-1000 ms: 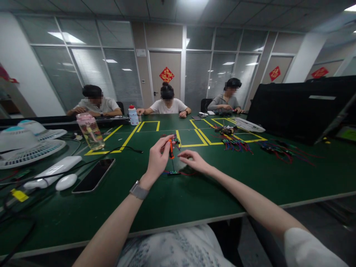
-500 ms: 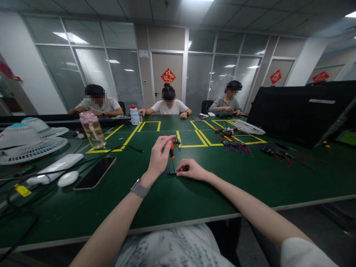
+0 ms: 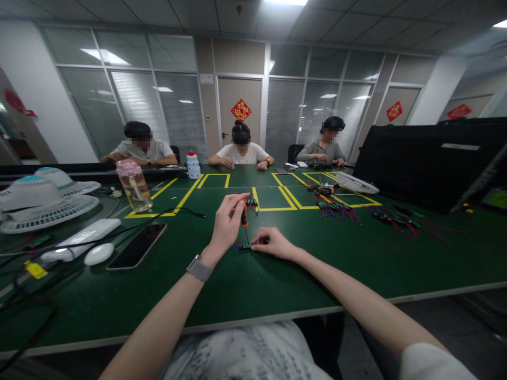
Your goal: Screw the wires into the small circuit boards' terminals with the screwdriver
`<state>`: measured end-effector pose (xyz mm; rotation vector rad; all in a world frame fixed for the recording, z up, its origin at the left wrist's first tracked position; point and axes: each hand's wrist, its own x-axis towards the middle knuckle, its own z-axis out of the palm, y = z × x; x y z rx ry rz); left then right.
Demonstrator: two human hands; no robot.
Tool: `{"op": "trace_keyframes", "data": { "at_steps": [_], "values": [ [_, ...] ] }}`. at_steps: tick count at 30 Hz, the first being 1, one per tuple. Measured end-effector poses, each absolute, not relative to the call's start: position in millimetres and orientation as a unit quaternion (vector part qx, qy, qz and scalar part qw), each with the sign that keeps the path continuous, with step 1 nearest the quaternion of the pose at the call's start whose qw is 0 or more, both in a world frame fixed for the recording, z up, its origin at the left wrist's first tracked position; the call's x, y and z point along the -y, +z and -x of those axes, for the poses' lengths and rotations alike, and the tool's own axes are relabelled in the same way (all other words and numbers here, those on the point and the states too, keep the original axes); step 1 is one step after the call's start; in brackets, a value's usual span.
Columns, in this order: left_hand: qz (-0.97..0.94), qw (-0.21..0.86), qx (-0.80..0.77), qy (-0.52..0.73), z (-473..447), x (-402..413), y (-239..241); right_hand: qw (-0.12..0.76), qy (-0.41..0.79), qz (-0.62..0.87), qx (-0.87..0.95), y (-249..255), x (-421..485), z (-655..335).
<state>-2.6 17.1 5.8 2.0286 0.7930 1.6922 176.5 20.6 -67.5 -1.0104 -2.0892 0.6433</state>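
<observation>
My left hand (image 3: 226, 224) is closed round a small orange-handled screwdriver (image 3: 244, 214), held upright with its tip down on a little green circuit board (image 3: 245, 246) with wires on the green table (image 3: 253, 285). My right hand (image 3: 273, 243) rests on the table just right of the board, fingers pinched against its edge. A silver watch sits on my left wrist.
A black phone (image 3: 137, 246), white mouse (image 3: 99, 254) and white power strip (image 3: 79, 240) lie left, beside white fans (image 3: 43, 198) and a pink-lidded bottle (image 3: 134, 184). Bundles of wired boards (image 3: 336, 208) lie right near a black case (image 3: 428, 158). Three people sit at the far side.
My right hand dropped from hovering above the table to the board and pinched its edge. My left hand kept the screwdriver upright in place.
</observation>
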Motion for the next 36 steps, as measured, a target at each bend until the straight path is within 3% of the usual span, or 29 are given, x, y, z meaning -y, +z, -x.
{"op": "trace_keyframes", "data": {
  "at_steps": [5,13,19,26,36],
  "values": [
    [-0.702,0.284,-0.265,0.596,0.7,-18.1,6.1,0.349,0.243,0.399,0.813,-67.4,-21.4,-176.8],
    [-0.723,0.225,-0.269,0.595,2.2,-19.3,5.1,0.354,0.247,0.396,0.810,-68.6,-22.3,-177.2],
    [-0.693,0.337,-0.256,0.584,1.6,-20.3,8.2,0.352,0.254,0.391,0.811,-69.6,-22.6,-177.1],
    [-0.705,0.191,-0.304,0.611,4.2,-19.8,5.5,0.337,0.231,0.387,0.827,-66.3,-20.6,-178.5],
    [-0.712,0.191,-0.295,0.607,3.0,-22.9,0.1,0.333,0.234,0.379,0.831,-66.9,-21.8,-179.6]
  ]
}}
